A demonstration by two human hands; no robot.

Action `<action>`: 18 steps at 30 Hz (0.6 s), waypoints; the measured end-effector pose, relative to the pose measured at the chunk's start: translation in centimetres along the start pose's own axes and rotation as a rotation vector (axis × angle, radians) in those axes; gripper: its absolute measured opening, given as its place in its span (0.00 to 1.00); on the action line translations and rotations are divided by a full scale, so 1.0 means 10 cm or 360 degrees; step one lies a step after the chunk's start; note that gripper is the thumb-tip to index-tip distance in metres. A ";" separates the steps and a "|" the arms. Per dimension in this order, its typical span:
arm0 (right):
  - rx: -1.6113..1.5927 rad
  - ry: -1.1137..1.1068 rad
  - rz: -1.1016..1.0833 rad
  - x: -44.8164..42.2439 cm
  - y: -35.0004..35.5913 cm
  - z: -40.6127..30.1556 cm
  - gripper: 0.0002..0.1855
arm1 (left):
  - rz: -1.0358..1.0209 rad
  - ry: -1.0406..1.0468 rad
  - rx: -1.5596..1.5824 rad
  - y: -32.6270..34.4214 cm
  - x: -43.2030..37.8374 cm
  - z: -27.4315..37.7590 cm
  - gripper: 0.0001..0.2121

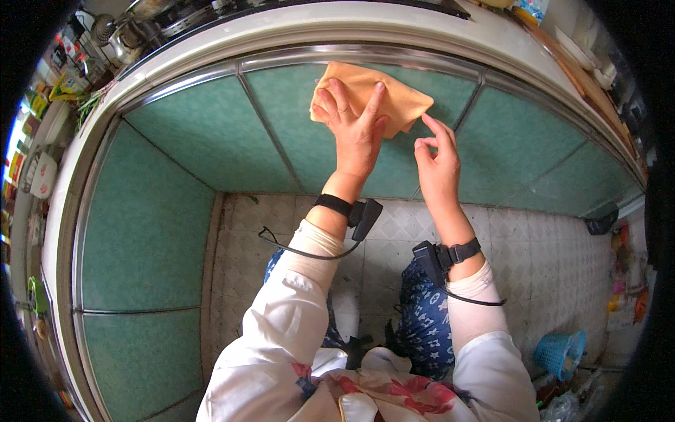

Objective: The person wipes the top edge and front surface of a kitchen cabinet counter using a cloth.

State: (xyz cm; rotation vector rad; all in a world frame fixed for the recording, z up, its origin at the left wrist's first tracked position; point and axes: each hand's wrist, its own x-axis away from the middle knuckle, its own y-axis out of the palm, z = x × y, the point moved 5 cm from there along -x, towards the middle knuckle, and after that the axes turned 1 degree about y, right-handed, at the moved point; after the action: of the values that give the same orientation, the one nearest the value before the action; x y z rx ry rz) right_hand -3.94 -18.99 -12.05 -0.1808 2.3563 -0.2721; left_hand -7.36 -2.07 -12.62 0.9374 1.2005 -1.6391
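Note:
An orange-yellow cloth [401, 97] lies spread against a green cabinet door panel [285, 116], just below its metal top trim. My left hand [356, 121] presses flat on the cloth with its fingers spread. At the cloth's lower right corner is my right hand [440, 150], its index finger extended to that corner and the other fingers bent. Whether the right hand pinches the cloth cannot be told. Both wrists wear black straps with small black devices and cables.
A pale countertop edge [337, 29] curves above the doors, with a metal pot [126, 45] at the upper left and a wooden board [585, 79] at the right. On the tiled floor [527, 253] stands a blue plastic basket [559, 356], lower right. More green panels [147, 227] line the left.

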 end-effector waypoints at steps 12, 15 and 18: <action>-0.0035 -0.0018 -0.0142 0.13 0.11 -0.11 0.27 | -0.0119 -0.0001 -0.0108 0.01 0.00 0.06 0.34; -0.0057 -0.0007 -0.0138 0.15 0.10 -0.10 0.27 | -0.0027 -0.0012 -0.0118 -0.10 -0.02 -0.03 0.34; -0.0055 0.0022 -0.0149 0.14 0.11 -0.09 0.27 | 0.0015 -0.0062 -0.0148 -0.21 -0.07 -0.18 0.35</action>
State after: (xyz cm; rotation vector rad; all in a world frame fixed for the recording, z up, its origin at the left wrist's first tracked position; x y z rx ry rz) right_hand -5.62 -18.12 -12.69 -0.3071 2.3705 -0.2786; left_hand -8.95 0.09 -11.79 0.8478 1.2330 -1.5736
